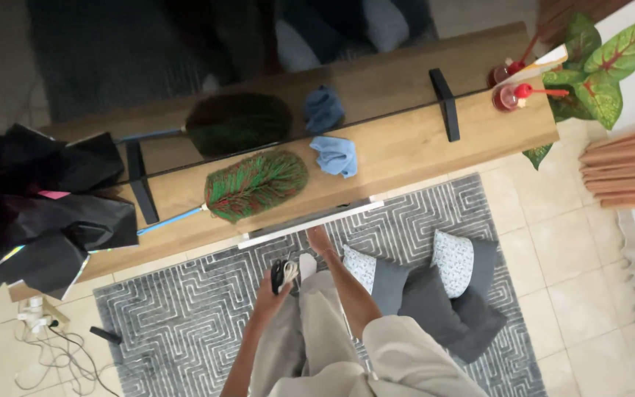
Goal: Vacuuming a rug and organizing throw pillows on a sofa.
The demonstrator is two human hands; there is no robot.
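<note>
At the left end of the wooden console table [435, 147] lies a heap of black bags [45, 213], spilling over the table's front edge. Just right of the heap, the green and red feather duster [256, 184] lies along the front half of the top, its blue handle pointing toward the left front corner. Past the duster's head, near the middle of the top, sits a crumpled blue cloth [336, 156], close to the mirror that stands along the back edge.

Below the front edge, over the grey patterned rug [185, 309], your left hand [277, 283] is closed around a small dark object with something pale [285, 273] in it; I cannot tell what it is. Your right hand [320, 239] reaches up to the front edge at the long white handle bar [310, 223], fingers at or under the bar; how far they are curled I cannot tell.

Further right, grey and patterned cushions [435, 283] lie on the rug. At the right end of the top stands a red glass with a stick [512, 95], beside a green and pink leafy plant [600, 66].
</note>
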